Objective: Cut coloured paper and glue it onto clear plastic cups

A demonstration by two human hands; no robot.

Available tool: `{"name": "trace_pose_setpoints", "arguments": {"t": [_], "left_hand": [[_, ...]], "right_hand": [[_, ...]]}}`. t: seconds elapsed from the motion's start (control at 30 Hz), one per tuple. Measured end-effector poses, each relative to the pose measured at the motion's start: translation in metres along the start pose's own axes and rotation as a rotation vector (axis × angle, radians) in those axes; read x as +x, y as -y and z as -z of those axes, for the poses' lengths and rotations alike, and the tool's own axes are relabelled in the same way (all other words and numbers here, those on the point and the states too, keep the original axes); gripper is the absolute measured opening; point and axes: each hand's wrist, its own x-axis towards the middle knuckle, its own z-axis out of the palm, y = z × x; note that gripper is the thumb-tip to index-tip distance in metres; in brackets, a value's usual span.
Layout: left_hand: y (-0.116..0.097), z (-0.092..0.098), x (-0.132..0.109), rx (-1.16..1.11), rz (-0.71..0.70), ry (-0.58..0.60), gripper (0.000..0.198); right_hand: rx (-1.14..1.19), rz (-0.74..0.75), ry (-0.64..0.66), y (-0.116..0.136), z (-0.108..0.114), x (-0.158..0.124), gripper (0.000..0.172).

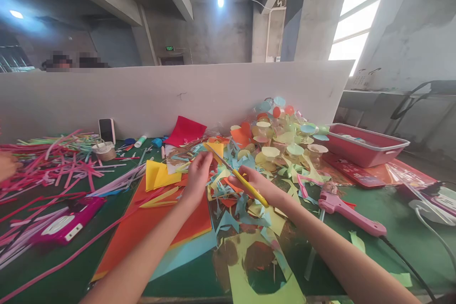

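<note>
Right hand closed around yellow-handled steel scissors, finger loops hidden within the grip. Left hand curled near the blade tips; any item held is hidden. Below lie multicoloured paper scraps; farther back, a heap of translucent plastic cups.

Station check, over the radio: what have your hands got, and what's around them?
Right hand gripping yellow-handled scissors. Left hand beside the blades, near yellow paper. Coloured paper scraps heaped beneath.
</note>
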Motion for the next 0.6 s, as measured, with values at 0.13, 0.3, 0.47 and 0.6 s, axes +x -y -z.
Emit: {"name": "trace_pose_setpoints", "arguments": {"t": [0.13,0.3,0.47,0.6], "left_hand": [[-0.0012,0.0010,0.0005,0.026,-0.020,0.002,0.025],[-0.0036,-0.0023,-0.0034,0.074,-0.016,0.050,0.026],[-0.0053,-0.0055,-0.0065,0.098,-0.008,0.032,0.027],[-0.0053,-0.0055,-0.0052,0.094,-0.011,-0.030,0.026]], "right_hand": [[-0.034,-0.019,0.013,0.0044,0.0001,-0.0040,0.052],[-0.065,0.041,0.000,0.0032,-0.0009,-0.0051,0.052],[-0.031,-0.015,0.007,0.0008,-0.0024,-0.0012,0.053],[-0.029,-0.014,0.001,0.0052,-0.0020,-0.0019,0.053]]}}
